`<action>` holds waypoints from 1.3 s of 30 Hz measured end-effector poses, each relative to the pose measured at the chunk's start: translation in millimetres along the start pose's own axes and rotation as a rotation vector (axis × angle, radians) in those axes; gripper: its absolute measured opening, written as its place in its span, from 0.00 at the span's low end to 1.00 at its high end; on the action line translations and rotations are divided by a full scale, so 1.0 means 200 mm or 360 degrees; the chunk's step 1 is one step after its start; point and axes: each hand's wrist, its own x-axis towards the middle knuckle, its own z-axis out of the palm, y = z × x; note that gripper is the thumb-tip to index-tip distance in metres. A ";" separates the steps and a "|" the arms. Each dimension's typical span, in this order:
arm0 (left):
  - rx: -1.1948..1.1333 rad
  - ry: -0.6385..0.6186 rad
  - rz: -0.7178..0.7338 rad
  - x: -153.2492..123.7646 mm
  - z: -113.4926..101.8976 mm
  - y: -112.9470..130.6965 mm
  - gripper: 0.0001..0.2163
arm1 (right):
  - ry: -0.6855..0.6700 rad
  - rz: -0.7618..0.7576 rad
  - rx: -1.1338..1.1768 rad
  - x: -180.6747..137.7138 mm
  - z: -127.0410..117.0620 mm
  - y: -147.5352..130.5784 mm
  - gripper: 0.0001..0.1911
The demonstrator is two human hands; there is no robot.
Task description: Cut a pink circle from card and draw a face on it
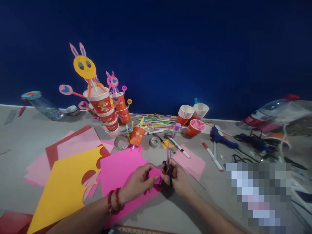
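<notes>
Hot-pink paper makes up the small disc that I have pinched narrow between the fingers of my left hand, above the right side of the matching hot-pink sheet. On the right hand, the fingers hold the black-handled scissors, blades pointing to the far side and clear of the disc; its thumb seems to touch the disc's right edge. Through this feed I can't tell whether the disc is one layer or several. I judge the step in hand to be handling a cut-out round, between snips. The next move, to my mind, calls for a light pinch that won't crease the paper; any trimming would need the blades turned toward its rim, away from the left fingertips. A yellow sheet with rounded cut-outs lies left on the surface.
</notes>
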 end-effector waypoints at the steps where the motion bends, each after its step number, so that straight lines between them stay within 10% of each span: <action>1: -0.0008 0.0015 0.0011 0.00 0.00 0.00 0.14 | 0.0000 -0.0009 0.0024 0.00 0.00 -0.01 0.19; 13: 0.0189 0.0108 0.0162 0.02 -0.03 0.01 0.16 | -0.0044 0.0150 0.0115 0.02 0.00 -0.02 0.24; 18: 0.0875 0.0258 0.0412 0.00 -0.01 0.11 0.13 | 0.0086 0.0129 0.0097 0.05 -0.05 -0.02 0.25; 26: 0.1938 -0.0118 0.0372 -0.12 -0.11 0.05 0.37 | 0.0301 -0.0008 -0.0201 0.12 -0.14 0.00 0.15; 33: 0.2075 -0.0198 0.0505 -0.25 -0.32 0.03 0.40 | 0.0355 0.0020 -0.0223 0.14 -0.14 0.04 0.15; 39: 0.1835 -0.0010 0.0605 -0.12 -0.21 0.15 0.29 | 0.0233 0.0102 -0.0151 0.12 -0.12 0.00 0.16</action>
